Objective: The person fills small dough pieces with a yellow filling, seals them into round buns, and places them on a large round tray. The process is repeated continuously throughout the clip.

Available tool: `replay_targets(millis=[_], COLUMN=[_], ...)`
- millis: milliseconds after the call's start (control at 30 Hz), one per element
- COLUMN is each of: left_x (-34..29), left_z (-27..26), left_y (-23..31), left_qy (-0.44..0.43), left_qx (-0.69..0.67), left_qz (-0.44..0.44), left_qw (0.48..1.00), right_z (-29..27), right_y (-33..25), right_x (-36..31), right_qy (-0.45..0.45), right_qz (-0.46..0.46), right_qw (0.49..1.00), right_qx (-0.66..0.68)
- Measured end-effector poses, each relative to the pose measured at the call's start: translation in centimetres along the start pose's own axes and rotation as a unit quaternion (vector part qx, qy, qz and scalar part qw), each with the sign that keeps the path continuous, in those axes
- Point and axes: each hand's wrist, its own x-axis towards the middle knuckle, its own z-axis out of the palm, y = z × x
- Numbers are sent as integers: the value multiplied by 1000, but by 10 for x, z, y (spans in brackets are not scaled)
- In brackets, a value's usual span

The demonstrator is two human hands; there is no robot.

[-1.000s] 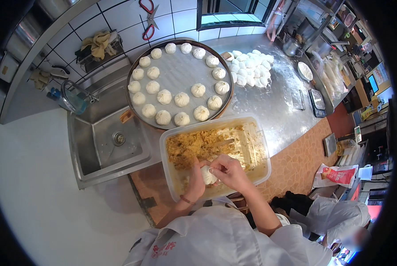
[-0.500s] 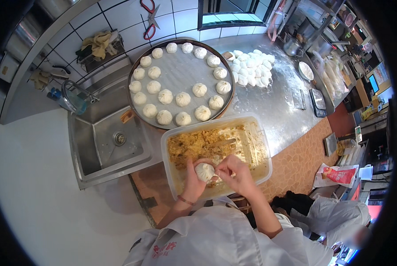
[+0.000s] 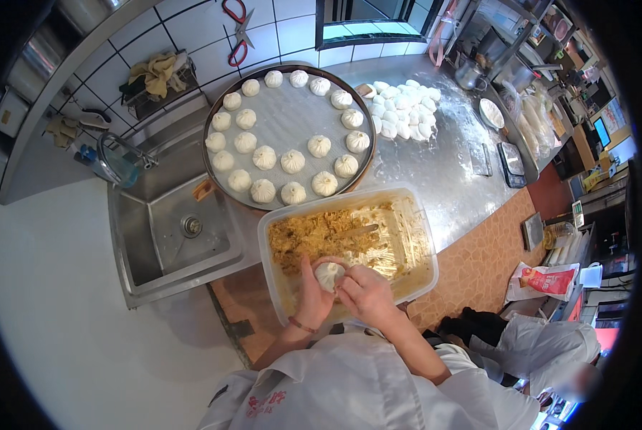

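A pleated white bun rests in my left hand, whose fingers curl round it. From the right, my right hand has its fingers pinched together at the bun's edge. Both hands are over the near part of a translucent plastic tub. Yellow-brown filling lies in the tub, mostly at its left, with a flat spatula stuck in it. Beyond the tub, a large round tray carries several pleated buns in rows and round its rim.
Small white dough pieces cover part of the floured steel counter. A scale and a white bowl stand further right. At the left is a steel sink. Another person is at the lower right.
My right hand has shifted slightly down and turned against the bun's edge. The bun stays in my left hand. The view has moved slightly.
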Motion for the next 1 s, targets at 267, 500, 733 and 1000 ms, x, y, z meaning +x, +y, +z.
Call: replay_targets(millis=[267, 500, 733, 1000], left_x=[-2, -9, -4, -12], left_z=[-8, 6, 24, 35], left_y=[-2, 10, -1, 15], left_qy=[-12, -79, -134, -132], left_qx=[-8, -62, -28, 97], left_qz=[24, -2, 19, 104], left_qw=[1000, 995, 990, 981], right_z=[-17, -35, -23, -13], right_y=[4, 32, -9, 2], right_x=[-14, -27, 12, 0], right_qy=[22, -72, -23, -87], right_qz=[149, 187, 119, 223], right_qw=[958, 979, 992, 946], right_qx=[242, -44, 21, 219])
